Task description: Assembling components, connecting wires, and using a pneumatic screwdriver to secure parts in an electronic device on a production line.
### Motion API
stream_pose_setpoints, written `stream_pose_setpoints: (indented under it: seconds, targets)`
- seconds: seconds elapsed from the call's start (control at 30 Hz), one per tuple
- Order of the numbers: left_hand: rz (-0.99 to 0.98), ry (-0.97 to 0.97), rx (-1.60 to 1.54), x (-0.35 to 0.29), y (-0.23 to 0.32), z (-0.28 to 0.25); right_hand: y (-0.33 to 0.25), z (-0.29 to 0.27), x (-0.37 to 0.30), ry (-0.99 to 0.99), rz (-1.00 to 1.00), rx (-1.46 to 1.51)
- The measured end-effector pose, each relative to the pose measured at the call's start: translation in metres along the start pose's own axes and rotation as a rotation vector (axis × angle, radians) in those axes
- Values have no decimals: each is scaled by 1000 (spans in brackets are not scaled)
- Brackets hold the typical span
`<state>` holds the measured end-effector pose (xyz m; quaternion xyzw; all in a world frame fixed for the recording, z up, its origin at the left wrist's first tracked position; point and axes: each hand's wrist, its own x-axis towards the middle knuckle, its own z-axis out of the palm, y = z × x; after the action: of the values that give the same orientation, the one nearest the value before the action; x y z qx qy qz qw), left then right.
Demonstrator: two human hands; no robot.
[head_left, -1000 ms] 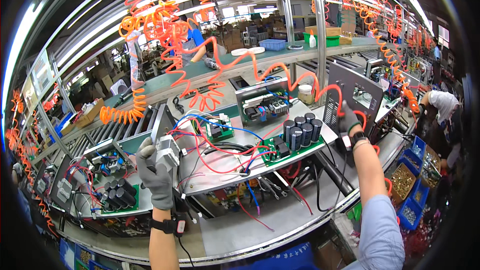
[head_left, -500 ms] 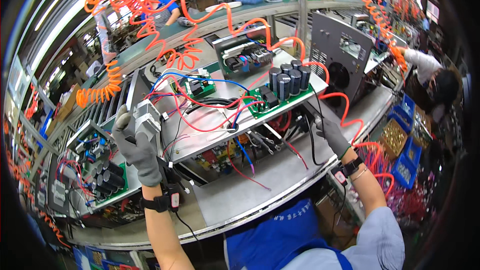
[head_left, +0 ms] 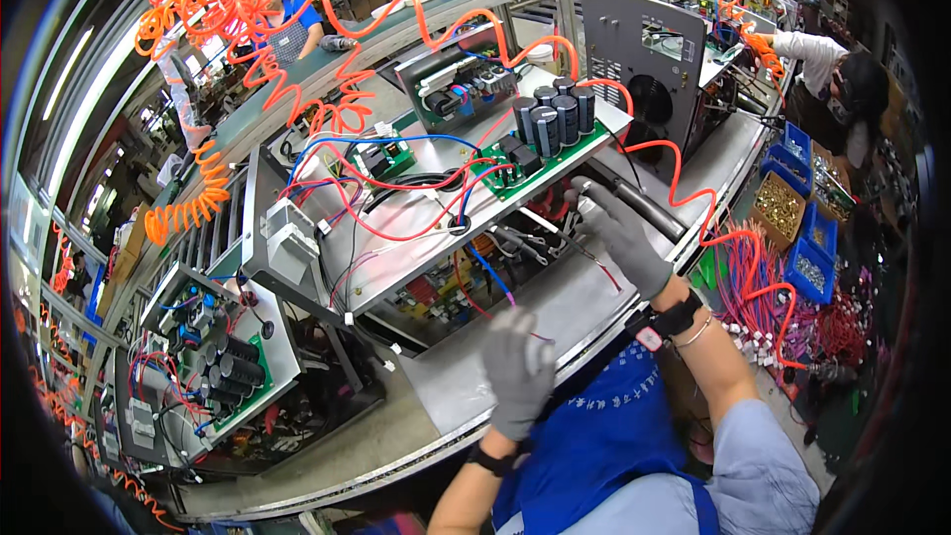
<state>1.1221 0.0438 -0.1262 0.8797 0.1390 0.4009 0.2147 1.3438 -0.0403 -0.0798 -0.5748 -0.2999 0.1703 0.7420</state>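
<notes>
My left hand [head_left: 520,372], in a grey glove, hovers over the front edge of the bench; motion smears its fingers. My right hand [head_left: 629,246], also gloved, reaches under the right front of a tilted metal panel [head_left: 396,263], fingers stretched out near a cable with a red end [head_left: 604,275]. Whether it touches that cable I cannot tell. On the panel sit a green circuit board with several black capacitors [head_left: 555,124], a smaller green board [head_left: 384,160] and red and blue wires. A blue wire [head_left: 487,272] hangs down in front.
A second opened unit [head_left: 233,367] stands at the left. Behind at the right rises a grey panel with a fan [head_left: 644,69]. Orange coiled hoses [head_left: 213,188] hang overhead. Blue bins [head_left: 810,267] of small parts and bundled wires lie at right, near another person [head_left: 827,59].
My left hand has left the panel's left end and come down right to the bench front. My right hand has moved up and left, toward the cables under the panel.
</notes>
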Motion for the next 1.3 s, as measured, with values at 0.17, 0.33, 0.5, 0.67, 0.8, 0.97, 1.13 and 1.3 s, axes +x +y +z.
stream_pose_setpoints:
  seconds: [0.17,0.33,0.5,0.67,0.8,0.97,1.13,1.3]
  targets:
    - [-252,69,-241,-16,-11,22,16,15,-32,99,-185,-147]
    - [-462,12,-541,23,-10,21,13,5,-64,90,-124,-122]
    - [-703,-34,-1144,69,0,24,1,1,-78,191,-33,-59]
    - [-878,-61,-1820,104,-3,23,-8,8,-113,218,35,-31]
    - [-845,-78,-1570,104,-14,33,-10,12,-129,110,-5,-59]
    - [-646,-47,-516,64,-64,15,-9,11,-137,21,-136,-250]
    - [-664,-200,-578,58,-77,2,-5,22,-139,-1,-14,-179]
    - [-758,-226,-750,64,-57,-17,-1,29,-139,-47,-42,-253]
